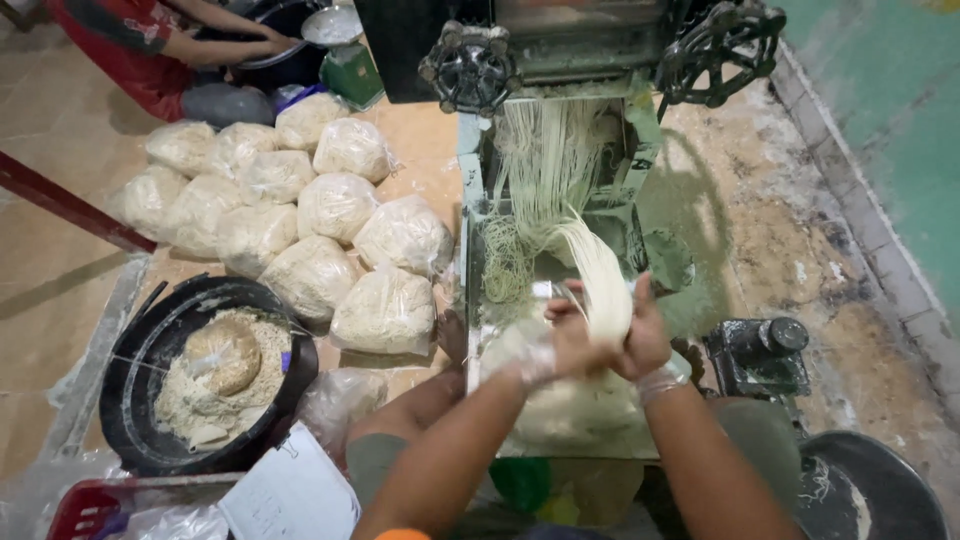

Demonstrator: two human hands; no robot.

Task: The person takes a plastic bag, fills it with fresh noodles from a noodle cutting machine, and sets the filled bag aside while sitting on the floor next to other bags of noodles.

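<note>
Fresh pale noodle strands [545, 165] hang down from a green noodle-cutting machine [560, 60] into its metal chute [475, 300]. My left hand [565, 340] and my right hand [645, 335] are closed together around a thick bundle of noodles [605, 285] that curves down from the cutter. Both hands wear thin clear plastic gloves. A loose tangle of noodles [505, 260] lies in the chute to the left of my hands. A pile of noodles [570, 410] sits below my wrists.
Several clear bags of noodles [300, 215] lie on the floor at left. A black tub [135, 400] holds loose noodles and a bag. Another person's arms [215, 40] reach into a bowl at top left. A black motor [760, 355] and a dark basin [880, 490] stand at right.
</note>
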